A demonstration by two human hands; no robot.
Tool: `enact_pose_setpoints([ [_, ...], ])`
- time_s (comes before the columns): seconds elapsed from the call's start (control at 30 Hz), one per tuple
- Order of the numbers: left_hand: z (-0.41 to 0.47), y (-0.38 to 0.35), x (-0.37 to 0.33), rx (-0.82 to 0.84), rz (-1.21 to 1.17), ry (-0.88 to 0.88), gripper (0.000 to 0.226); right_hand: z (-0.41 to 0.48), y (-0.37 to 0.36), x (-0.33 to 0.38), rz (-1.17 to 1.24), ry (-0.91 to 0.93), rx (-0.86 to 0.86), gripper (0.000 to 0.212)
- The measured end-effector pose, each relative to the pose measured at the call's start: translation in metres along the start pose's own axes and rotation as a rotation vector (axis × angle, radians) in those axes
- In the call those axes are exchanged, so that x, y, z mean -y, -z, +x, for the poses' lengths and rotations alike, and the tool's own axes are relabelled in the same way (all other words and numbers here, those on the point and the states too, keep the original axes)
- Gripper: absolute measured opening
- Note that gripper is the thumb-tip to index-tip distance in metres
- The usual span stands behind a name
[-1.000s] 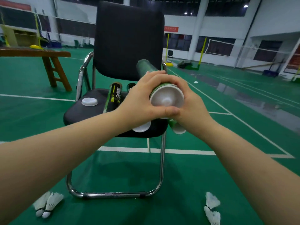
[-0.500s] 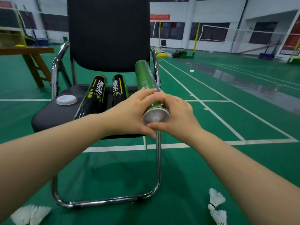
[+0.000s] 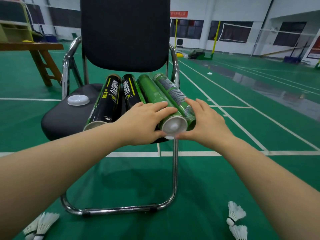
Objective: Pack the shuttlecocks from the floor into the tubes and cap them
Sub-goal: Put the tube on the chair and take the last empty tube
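- A wooden bench [image 3: 43,47] stands in the upper left of the frame, on the green court floor [image 3: 225,170]
- Two white shuttlecocks [image 3: 43,224] lie side by side on the floor in the lower left corner
- A loose white cap [image 3: 78,99] sits on the left part of the seat of a black chair [image 3: 124,32], which fills the upper centre
- Two black tubes [image 3: 107,99] lie side by side on the seat, their far ends against the backrest; the near end of the left one is open
- The left hand [image 3: 143,122] wraps over the near end of the capped green tube [image 3: 152,94], fingers curved across its top and thumb underneath, so it holds the tube
- That tube lies on the seat just right of the black ones, its white lid [image 3: 174,126] facing the camera
- A second white cap [image 3: 170,136] peeks out beneath that end, at the seat edge, where both thumbs meet
- The other green tube [image 3: 171,90] lies touching its right side
- The right hand [image 3: 206,122] rests on this tube with fingers spread and fairly straight, gripping nothing
- Two more shuttlecocks [image 3: 236,212] lie on the floor at lower right
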State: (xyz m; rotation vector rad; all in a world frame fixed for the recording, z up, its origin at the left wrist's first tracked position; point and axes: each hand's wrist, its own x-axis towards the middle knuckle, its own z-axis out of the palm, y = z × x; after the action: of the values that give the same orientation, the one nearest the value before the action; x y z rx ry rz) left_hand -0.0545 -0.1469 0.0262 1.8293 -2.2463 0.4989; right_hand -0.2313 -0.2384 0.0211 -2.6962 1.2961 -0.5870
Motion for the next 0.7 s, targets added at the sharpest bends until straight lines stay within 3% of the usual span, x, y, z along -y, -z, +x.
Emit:
enact_pose_setpoints([
  [0.07, 0.002, -0.002, -0.002, -0.004, 0.009, 0.016, 0.064, -0.001, -0.005, -0.006, -0.025, -0.065, 0.046, 0.112],
  [0.13, 0.003, -0.003, -0.003, 0.008, 0.040, 0.046, 0.065, -0.002, -0.009, -0.006, -0.037, -0.063, 0.028, 0.098],
  [0.27, 0.000, -0.002, -0.008, -0.014, 0.119, 0.074, 0.073, -0.012, -0.012, 0.000, 0.060, -0.065, -0.152, 0.074],
  [0.4, -0.006, 0.006, -0.026, -0.076, 0.182, 0.076, 0.099, -0.033, 0.000, 0.014, 0.168, -0.038, -0.290, 0.069],
  [0.5, -0.005, 0.015, -0.042, -0.233, 0.182, 0.055, 0.113, -0.054, 0.019, 0.032, 0.245, -0.031, -0.408, 0.067],
  [0.7, -0.013, 0.046, -0.060, -0.657, -0.076, -0.058, 0.061, -0.094, 0.056, 0.076, 0.397, 0.038, -0.441, 0.063],
])
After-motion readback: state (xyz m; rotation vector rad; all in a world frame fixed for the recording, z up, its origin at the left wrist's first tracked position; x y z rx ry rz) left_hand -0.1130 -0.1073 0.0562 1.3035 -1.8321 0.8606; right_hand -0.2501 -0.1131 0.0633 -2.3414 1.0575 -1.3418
